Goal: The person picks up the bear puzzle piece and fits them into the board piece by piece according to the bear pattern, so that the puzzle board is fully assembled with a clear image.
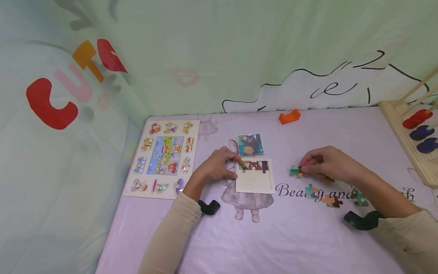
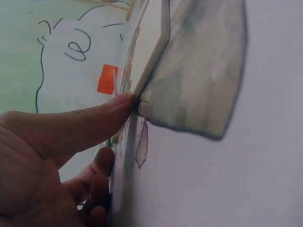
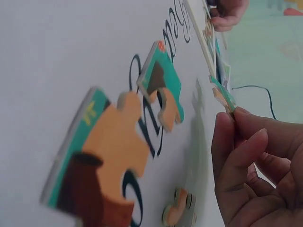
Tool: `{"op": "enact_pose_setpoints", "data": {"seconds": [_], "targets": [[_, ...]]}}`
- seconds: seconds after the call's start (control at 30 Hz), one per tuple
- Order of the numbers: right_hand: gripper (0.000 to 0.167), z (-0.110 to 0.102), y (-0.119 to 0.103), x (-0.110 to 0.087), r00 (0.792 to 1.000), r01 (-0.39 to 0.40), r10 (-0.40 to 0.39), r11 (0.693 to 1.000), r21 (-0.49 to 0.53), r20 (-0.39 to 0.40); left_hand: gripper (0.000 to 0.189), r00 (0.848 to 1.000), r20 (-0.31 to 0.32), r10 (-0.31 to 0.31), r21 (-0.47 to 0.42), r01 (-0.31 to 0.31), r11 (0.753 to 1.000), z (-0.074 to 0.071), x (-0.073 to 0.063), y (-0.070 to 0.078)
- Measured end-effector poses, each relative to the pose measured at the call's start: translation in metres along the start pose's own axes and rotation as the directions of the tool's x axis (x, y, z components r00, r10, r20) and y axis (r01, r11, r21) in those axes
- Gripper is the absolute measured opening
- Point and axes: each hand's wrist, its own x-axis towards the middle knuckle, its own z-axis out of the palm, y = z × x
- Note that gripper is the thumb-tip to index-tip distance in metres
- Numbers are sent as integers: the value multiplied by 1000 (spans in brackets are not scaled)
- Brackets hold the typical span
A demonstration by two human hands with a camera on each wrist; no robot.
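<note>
A jigsaw piece (image 1: 295, 171) of teal, dark and orange sits at the tips of the right hand (image 1: 328, 163), right of centre in the frame, pinched between thumb and fingers. In the right wrist view it is seen nearly edge-on, its long axis slanting toward the upper left; whether it clears the cloth is hard to tell. The relation that matters is sideways: the puzzle tray (image 1: 254, 183) lies to the left of this piece, with a gap between them, and the left hand (image 1: 220, 163) is the nearer one — already touching the tray, thumb at its left edge and index finger at its upper left corner, gripping it there. The tray is a pale, squarish, smooth-looking wooden panel with a shallow recess; a strip showing a brown bear's head fills the top, while bare wood shows below. Just above it lies a picture card (image 1: 251, 145) of the same bear. Beneath and below the right hand are loose pieces (image 1: 332, 200), thick-edged, knobbed and notched, apart from the tray. Farther out, a vehicle puzzle board (image 1: 195, 129) lies at the left, an orange plastic block (image 1: 289, 116) at the upper right — and a wooden bead frame (image 1: 391, 110) at the right edge, all on the tabletop's lilac printed cloth (image 1: 273, 243).
</note>
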Motion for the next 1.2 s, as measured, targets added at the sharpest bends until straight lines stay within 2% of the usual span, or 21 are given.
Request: {"op": "enact_pose_setpoints", "data": {"seconds": [0.4, 1.0, 1.2], "targets": [[20, 16, -27, 11, 997, 75, -77, 993, 94, 16, 38, 1000, 0, 0, -8, 0, 1000, 0, 1, -2], [17, 47, -66, 36, 991, 97, -113, 976, 194, 71, 36, 1000, 4, 6, 2, -6, 1000, -2, 1, -1], [17, 55, -75, 40, 991, 102, -117, 975, 198, 70, 36, 1000, 1, 18, 6, -18, 1000, -2, 0, -1]]}}
